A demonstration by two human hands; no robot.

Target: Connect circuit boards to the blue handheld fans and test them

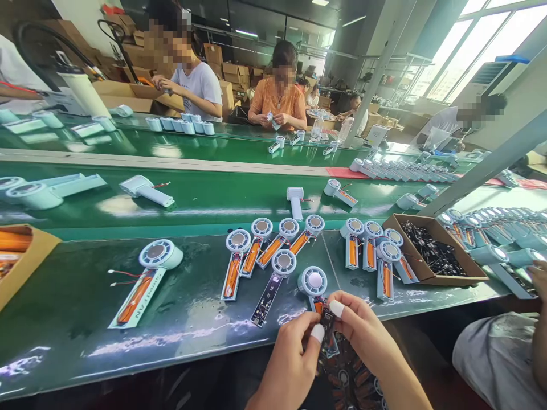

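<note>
My left hand (294, 353) and my right hand (363, 327) meet at the table's front edge, both pinching a small black circuit board (327, 320). White covers sit on both thumb tips. Just beyond my fingers lies a handheld fan (313, 281) with a round pale-blue head; its open handle, partly hidden by my hands, shows an orange battery. To its left rests a fan (284, 263) with a black circuit board (265, 302) in its handle. Behind these, several fans (238, 241) lie with orange batteries and thin wires exposed.
A cardboard box (457, 280) of black circuit boards stands at right, near more fans (387, 250). One fan (160, 254) lies at left beside another carton (36, 273). Beyond runs a green conveyor belt (222, 196) carrying fans. Co-workers sit across it; a co-worker's hand (539, 276) shows at far right.
</note>
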